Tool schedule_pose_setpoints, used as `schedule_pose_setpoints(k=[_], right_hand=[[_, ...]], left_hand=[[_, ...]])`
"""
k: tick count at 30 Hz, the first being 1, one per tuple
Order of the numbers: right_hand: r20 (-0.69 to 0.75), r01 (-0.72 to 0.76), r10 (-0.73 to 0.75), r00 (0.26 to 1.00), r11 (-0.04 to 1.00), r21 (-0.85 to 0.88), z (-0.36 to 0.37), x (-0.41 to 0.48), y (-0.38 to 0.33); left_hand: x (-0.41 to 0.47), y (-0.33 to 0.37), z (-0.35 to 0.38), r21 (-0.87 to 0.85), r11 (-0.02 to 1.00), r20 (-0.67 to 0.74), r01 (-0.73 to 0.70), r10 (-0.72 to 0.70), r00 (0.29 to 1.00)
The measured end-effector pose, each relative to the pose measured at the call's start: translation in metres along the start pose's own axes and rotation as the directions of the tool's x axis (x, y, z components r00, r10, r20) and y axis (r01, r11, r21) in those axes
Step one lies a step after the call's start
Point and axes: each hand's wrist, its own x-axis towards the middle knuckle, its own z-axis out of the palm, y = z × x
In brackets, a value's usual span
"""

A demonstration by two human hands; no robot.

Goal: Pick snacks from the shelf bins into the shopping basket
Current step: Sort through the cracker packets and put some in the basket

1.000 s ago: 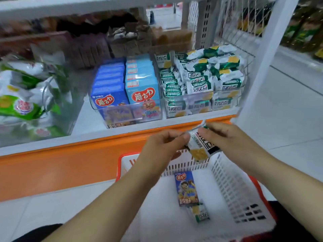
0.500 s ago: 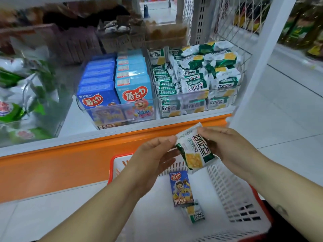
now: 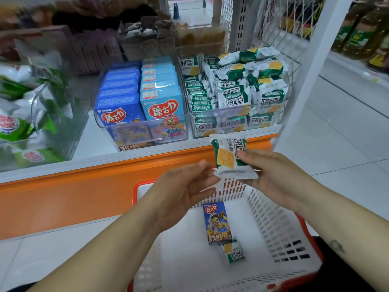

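Note:
My right hand (image 3: 271, 175) pinches a green-and-white cracker packet (image 3: 230, 158) upright above the far end of the white shopping basket (image 3: 280, 224). My left hand (image 3: 185, 186) is beside it with fingers spread, its fingertips at the packet's lower left corner. In the basket lie a dark blue snack box (image 3: 216, 223) and a small green cracker packet (image 3: 232, 250). On the shelf, a clear bin (image 3: 237, 123) holds several matching cracker packets, and another clear bin (image 3: 136, 135) holds blue boxes.
The shelf has an orange front edge (image 3: 84, 186). A clear bin (image 3: 42, 131) at left holds green-and-white bags. A white upright post (image 3: 311, 81) stands right of the cracker bin. Tiled floor (image 3: 347, 133) lies to the right.
The packet turned upright and rose slightly. My left hand let go of it and opened; my right hand now holds it alone.

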Motion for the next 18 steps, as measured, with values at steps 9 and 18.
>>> schedule_pose_setpoints(k=[9,18], right_hand=[[0.007,-0.043,0.042,0.999,0.998,0.045,-0.0003,0.0035,0.0016],[0.164,0.446,-0.573,0.803,0.393,-0.804,0.0016,-0.0048,0.0065]], left_hand=[[0.0021,-0.0036,-0.0002,0.028,0.999,0.028,0.026,-0.027,0.999],[0.0038,-0.0001,-0.004,0.14,0.986,0.037,0.092,-0.098,0.994]])
